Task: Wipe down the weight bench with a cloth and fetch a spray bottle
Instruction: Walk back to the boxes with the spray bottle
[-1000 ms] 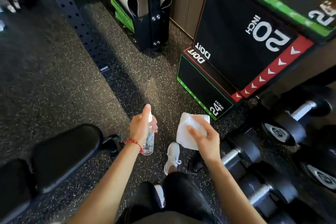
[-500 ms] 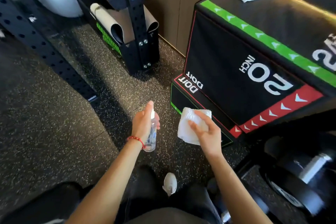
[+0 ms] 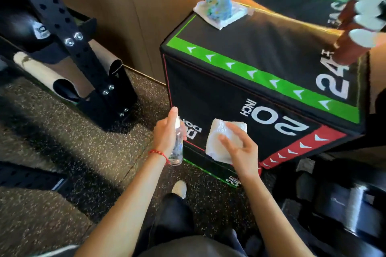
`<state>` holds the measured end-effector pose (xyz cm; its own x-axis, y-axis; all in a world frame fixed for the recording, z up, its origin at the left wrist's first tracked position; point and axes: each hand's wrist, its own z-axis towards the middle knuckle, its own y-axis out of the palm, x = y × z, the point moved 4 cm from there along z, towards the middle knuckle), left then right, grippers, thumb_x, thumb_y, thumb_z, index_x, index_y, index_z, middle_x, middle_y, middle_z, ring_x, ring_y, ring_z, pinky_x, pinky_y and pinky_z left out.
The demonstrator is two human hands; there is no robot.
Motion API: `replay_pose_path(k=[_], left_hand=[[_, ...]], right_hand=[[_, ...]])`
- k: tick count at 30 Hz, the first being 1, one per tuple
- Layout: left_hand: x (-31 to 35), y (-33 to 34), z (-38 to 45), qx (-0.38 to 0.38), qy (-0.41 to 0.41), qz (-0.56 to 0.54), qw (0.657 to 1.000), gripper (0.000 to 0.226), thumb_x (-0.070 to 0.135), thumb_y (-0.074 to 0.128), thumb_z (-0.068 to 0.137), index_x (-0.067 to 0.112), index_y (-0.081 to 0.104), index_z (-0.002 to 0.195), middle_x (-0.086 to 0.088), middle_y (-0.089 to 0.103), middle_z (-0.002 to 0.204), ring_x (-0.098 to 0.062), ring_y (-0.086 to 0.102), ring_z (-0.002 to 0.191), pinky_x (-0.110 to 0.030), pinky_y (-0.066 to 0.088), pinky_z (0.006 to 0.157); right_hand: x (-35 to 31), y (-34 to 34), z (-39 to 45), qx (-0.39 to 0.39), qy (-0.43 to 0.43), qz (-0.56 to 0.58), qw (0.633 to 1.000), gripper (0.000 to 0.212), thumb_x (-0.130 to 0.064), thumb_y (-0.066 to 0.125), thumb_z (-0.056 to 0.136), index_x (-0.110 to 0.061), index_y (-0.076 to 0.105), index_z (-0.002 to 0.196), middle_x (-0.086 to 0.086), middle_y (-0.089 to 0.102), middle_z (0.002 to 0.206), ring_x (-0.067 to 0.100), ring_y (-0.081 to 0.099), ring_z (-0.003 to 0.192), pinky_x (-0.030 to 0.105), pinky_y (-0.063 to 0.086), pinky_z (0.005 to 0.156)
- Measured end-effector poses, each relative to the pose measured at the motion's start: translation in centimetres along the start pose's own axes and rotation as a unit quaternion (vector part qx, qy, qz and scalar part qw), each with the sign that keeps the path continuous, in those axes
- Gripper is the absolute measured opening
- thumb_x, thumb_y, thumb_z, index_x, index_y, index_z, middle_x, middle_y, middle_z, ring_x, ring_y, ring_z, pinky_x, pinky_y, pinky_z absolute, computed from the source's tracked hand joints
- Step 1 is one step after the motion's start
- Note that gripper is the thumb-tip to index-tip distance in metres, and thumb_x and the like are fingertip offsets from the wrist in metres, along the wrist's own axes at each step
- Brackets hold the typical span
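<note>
Spray bottle [image 3: 178,146] upright, nozzle uppermost.

A big black plyo box [image 3: 240,98] stands on the speckled rubber floor [image 3: 62,131], green arrow band along its top front edge, red band lower down. At the top's far left corner sits a white folded cloth [image 3: 217,17] with a blue-green crumpled wad [image 3: 219,6] on it. Brown bottles [image 3: 348,48] stand at the right edge. Left, a perforated black rack post [image 3: 69,33] with rolled mats [image 3: 41,71] beside it.
</note>
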<state>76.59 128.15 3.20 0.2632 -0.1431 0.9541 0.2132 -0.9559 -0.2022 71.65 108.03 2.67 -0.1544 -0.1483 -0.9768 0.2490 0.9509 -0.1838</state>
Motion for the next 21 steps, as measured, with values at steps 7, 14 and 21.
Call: replay_pose_path(k=[7,14,21], left_hand=[[8.2,5.1,8.8,-0.123,0.048,-0.065,0.989,0.060,0.048,0.036,0.079,-0.001,0.051,0.047,-0.020,0.052,0.049,-0.016,0.048,0.039,-0.016,0.039,0.042],[13.4,9.8,13.1,-0.165,0.103,-0.084,0.977,0.073,0.046,0.032,0.085,-0.016,0.049,0.051,-0.014,0.047,0.039,-0.014,0.045,0.040,-0.017,0.038,0.044],[16.9,12.7,15.6,-0.149,0.148,-0.103,0.972,0.073,0.047,0.029,0.086,-0.014,0.050,0.051,-0.002,0.047,0.033,-0.011,0.044,0.037,-0.012,0.035,0.042]], right_hand=[[-3.7,-0.4,6.9,0.111,-0.006,0.020,0.994,0.026,-0.029,0.073,0.076,-0.045,0.065,0.095,-0.035,0.063,0.099,-0.012,0.055,0.097,0.005,0.040,0.083],[-6.3,-3.3,11.4,0.174,-0.017,0.041,0.984,0.026,-0.025,0.072,0.077,-0.040,0.066,0.098,-0.031,0.065,0.096,-0.007,0.058,0.094,0.020,0.044,0.087],[-7.4,-5.3,16.1,0.159,-0.031,0.033,0.986,0.027,-0.020,0.072,0.077,-0.034,0.067,0.099,-0.021,0.066,0.093,-0.007,0.058,0.086,0.011,0.045,0.077]])
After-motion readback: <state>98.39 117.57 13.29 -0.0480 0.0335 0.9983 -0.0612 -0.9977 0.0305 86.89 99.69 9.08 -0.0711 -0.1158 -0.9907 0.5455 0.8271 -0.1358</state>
